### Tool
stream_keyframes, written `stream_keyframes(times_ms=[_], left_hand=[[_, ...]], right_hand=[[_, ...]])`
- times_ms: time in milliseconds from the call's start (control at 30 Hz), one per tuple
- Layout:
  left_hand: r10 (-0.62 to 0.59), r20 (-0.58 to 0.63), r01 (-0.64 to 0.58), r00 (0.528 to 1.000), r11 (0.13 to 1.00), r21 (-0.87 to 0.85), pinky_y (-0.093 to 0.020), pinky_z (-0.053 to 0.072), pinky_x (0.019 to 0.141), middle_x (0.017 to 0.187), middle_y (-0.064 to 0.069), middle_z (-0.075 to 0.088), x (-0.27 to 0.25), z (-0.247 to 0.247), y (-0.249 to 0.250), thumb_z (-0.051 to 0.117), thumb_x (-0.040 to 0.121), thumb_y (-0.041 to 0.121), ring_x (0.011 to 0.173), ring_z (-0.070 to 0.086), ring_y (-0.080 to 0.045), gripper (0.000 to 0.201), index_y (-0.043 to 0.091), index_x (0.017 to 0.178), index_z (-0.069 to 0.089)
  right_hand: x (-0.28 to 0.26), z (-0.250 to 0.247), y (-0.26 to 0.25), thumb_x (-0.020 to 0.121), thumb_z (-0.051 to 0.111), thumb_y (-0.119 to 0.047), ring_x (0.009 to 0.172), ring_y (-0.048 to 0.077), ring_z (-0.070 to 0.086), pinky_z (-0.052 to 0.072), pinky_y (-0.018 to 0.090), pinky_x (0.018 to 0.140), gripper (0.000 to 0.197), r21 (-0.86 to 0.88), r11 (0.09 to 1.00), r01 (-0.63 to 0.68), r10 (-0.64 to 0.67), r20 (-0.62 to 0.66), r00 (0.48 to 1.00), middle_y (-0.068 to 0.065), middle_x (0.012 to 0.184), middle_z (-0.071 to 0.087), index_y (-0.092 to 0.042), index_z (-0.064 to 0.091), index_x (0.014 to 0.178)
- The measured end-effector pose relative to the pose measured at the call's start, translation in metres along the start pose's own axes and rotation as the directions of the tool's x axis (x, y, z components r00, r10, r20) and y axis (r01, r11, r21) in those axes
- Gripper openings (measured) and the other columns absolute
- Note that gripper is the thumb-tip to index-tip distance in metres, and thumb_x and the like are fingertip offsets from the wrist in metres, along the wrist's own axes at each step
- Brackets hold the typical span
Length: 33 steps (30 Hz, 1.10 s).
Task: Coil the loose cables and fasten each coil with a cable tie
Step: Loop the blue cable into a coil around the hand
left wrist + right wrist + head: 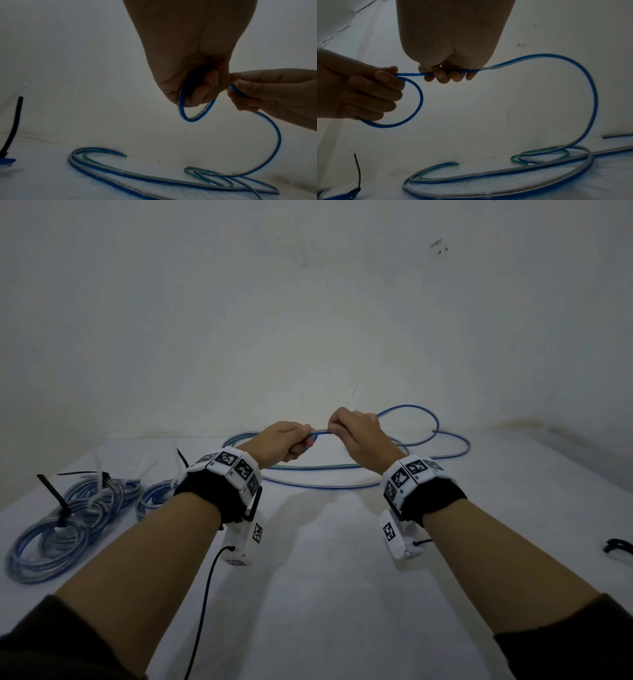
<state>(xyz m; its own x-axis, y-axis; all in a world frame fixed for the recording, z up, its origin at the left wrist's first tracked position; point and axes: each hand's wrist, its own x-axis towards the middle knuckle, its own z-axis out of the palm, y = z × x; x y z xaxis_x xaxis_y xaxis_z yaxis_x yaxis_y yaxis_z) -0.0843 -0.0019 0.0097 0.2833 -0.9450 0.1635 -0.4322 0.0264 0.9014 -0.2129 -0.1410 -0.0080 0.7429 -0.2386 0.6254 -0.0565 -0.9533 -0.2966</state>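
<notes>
Left hand pinched the blue cable with its first small loop; right hand gripped the next stretch close beside, I judged to feed another turn. Remainder lay slack on the table.

Two hands are showing, the left hand and the right hand. One loose blue cable is lying spread on the desk. Three tied coils seem to be sitting at the left, their overlap blurring the count. One black cable tie is lying at the right.
</notes>
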Motion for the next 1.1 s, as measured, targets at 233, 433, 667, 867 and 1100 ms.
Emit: stream_keyframes(times_ms=[233,433,667,867,1100], left_hand=[[-0.027,-0.004,0.027,1.0,1.0,-0.01,-0.016,0.025,0.046,0.055,0.002,0.031,-0.005,-0.006,-0.003,0.031,0.101,0.014,0.043,0.028,-0.006,0.038,0.007,0.076,0.058],[-0.043,-0.113,0.006,0.993,0.953,-0.304,-0.019,0.013,0.043,0.043,0.013,0.028,-0.009,-0.012,0.009,0.027,0.1,0.019,0.039,0.02,-0.004,0.037,0.011,0.07,0.047],[-0.013,-0.247,-0.108,0.969,0.877,-0.469,-0.018,0.015,0.043,0.044,0.012,0.028,-0.014,-0.033,0.01,0.028,0.102,0.029,0.039,0.021,-0.004,0.038,0.013,0.074,0.049],[-0.05,-0.316,-0.134,0.948,0.834,-0.536,-0.021,0.022,0.05,0.047,0.01,0.031,-0.013,-0.035,0.005,0.027,0.1,0.02,0.043,0.026,-0.007,0.033,0.013,0.075,0.049],[0.054,-0.233,-0.188,0.971,0.775,-0.603,-0.022,0.034,0.055,0.054,0.006,0.043,-0.015,-0.023,0.014,0.026,0.099,0.014,0.047,0.037,-0.01,0.028,0.012,0.08,0.047]], right_hand=[[0.002,0.001,-0.004,0.093,0.049,-0.02,0.065,0.003,0.042,0.029,0.016,0.062,0.02,0.204,0.978,0.048,-0.032,-0.083,0.996,-0.009,0.071,0.045,-0.002,0.053,0.084],[-0.001,0.003,0.002,0.088,0.054,-0.004,0.061,0.007,0.043,0.038,0.025,0.061,0.009,0.247,0.969,-0.029,0.058,-0.108,0.992,-0.008,0.073,0.047,-0.006,0.048,0.095],[-0.014,0.006,0.021,0.086,0.062,-0.008,0.073,0.022,0.057,0.048,0.032,0.072,0.014,0.32,0.912,-0.257,0.317,-0.148,0.937,0.006,0.076,0.059,-0.005,0.054,0.097],[-0.011,0.01,0.022,0.085,0.065,-0.015,0.075,0.02,0.055,0.044,0.029,0.065,0.008,0.222,0.909,-0.352,0.409,-0.316,0.856,0.006,0.083,0.064,-0.012,0.058,0.085],[0.009,0.015,0.005,0.09,0.046,0.002,0.061,0.027,0.056,0.046,0.017,0.048,0.014,0.481,0.807,-0.342,0.534,-0.35,0.769,0.013,0.075,0.057,0.004,0.059,0.084]])
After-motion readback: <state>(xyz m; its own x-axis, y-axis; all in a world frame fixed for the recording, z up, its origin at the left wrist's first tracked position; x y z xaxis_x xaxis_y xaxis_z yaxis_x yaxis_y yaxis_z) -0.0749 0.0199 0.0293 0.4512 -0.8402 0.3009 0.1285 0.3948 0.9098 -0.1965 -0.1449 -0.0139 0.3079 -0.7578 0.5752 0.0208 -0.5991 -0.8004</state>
